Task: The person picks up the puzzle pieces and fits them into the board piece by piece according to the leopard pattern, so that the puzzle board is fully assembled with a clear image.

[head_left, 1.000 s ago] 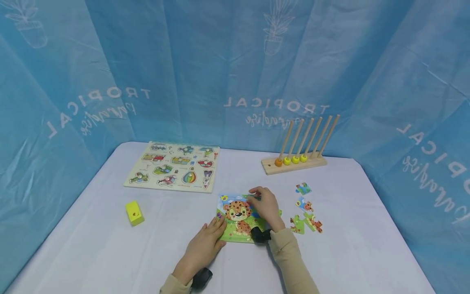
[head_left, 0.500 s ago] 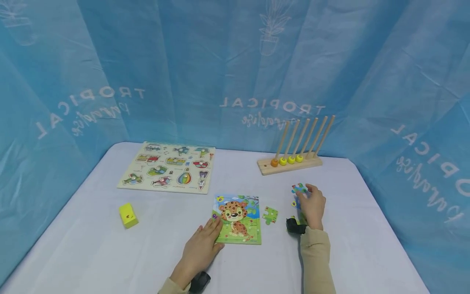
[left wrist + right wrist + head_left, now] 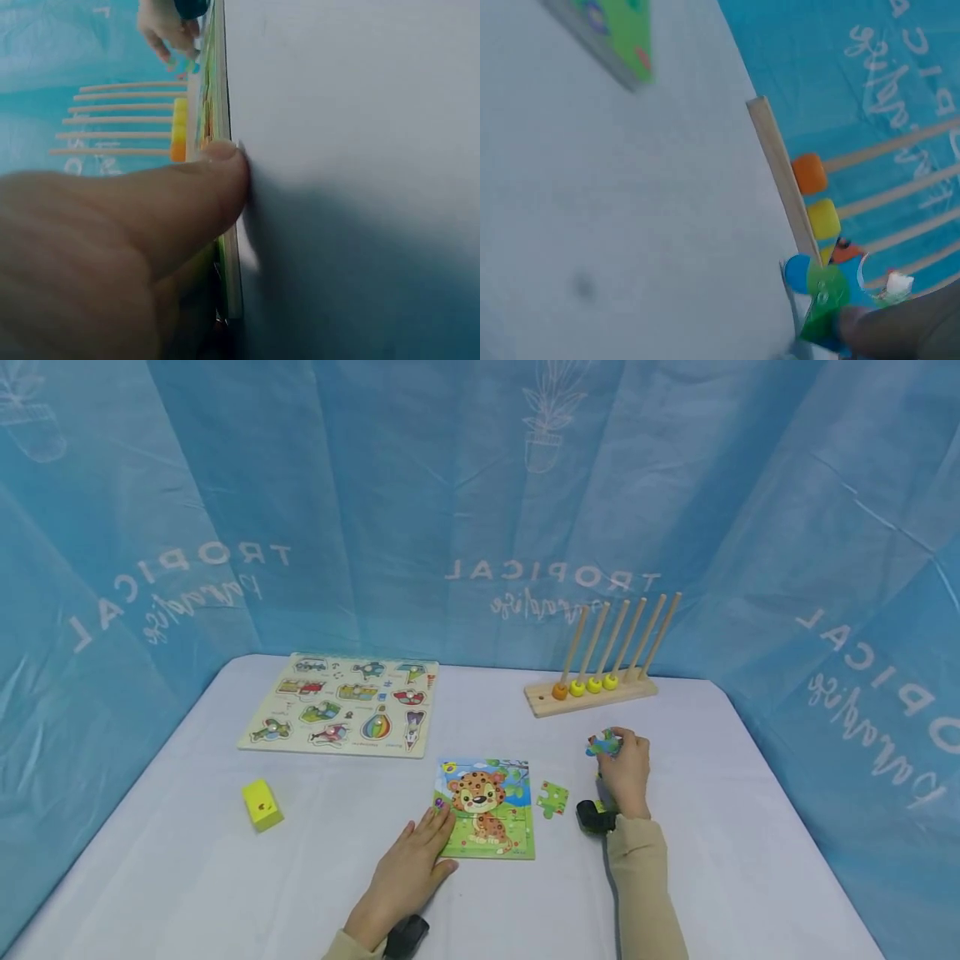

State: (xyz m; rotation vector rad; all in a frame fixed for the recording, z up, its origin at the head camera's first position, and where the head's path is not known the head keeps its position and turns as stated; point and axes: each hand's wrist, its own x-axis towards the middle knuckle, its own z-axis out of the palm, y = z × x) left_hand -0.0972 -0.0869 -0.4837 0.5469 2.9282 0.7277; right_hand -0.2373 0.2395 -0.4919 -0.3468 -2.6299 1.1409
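Note:
My left hand [image 3: 411, 868] rests flat on the left edge of a square leopard jigsaw puzzle [image 3: 483, 847], its fingers straight. In the left wrist view the thumb [image 3: 202, 191] lies against the board's edge. My right hand [image 3: 628, 772] is to the right of the puzzle and pinches a blue, green and red jigsaw piece [image 3: 602, 743]. In the right wrist view that piece [image 3: 829, 300] shows lifted at the thumb tip. A loose green jigsaw piece [image 3: 552, 799] lies just right of the board. Other pieces are mostly hidden under my right hand and wrist.
At the back right stands a wooden peg rack [image 3: 600, 695] with orange and yellow beads and tall rods. A vehicle peg puzzle [image 3: 337, 747] lies at the back left. In front of it sits a yellow block [image 3: 262, 806]. Blue curtains surround the white table [image 3: 225, 902].
From the puzzle's upper right, my right hand has moved right to the loose pieces and picked one up, now shifting slightly left. A green piece now lies beside the board. My left hand stays put.

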